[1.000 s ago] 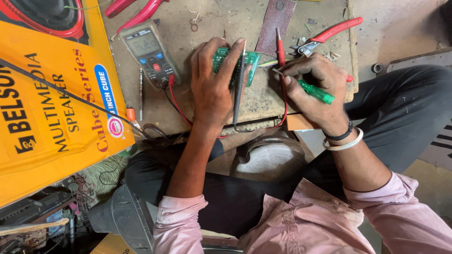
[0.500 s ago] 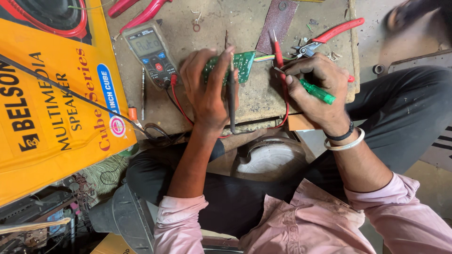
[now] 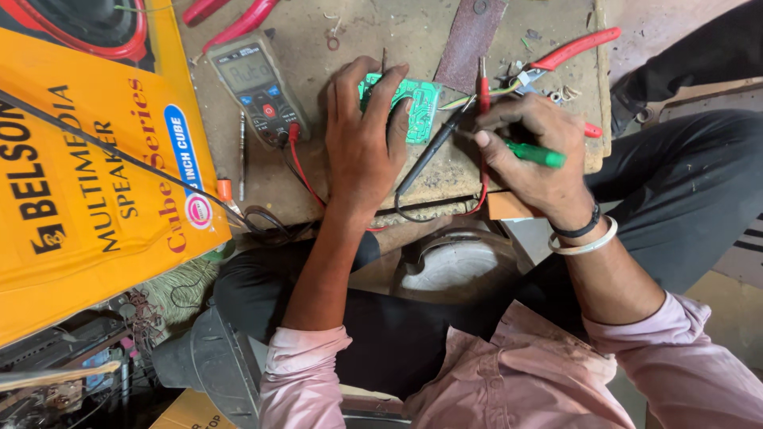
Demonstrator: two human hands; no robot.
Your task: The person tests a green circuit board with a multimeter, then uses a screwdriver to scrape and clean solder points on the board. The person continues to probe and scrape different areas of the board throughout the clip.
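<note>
My left hand presses down on a small green circuit board lying on the worn wooden work board. Its fingers cover the circuit board's left half. My right hand grips a green-handled tool, and its fingertips pinch the red probe and the black probe by the circuit board's right edge. Both probe leads run back to a grey multimeter to the left of my left hand.
A large yellow speaker box fills the left side. Red-handled pliers and small metal scraps lie at the far right of the board. A brown strip lies behind the circuit board, and more red handles sit at the top.
The black probe has left my left hand's fingers and now lies slanted to the right at my right fingertips. My left hand has flattened onto the circuit board.
</note>
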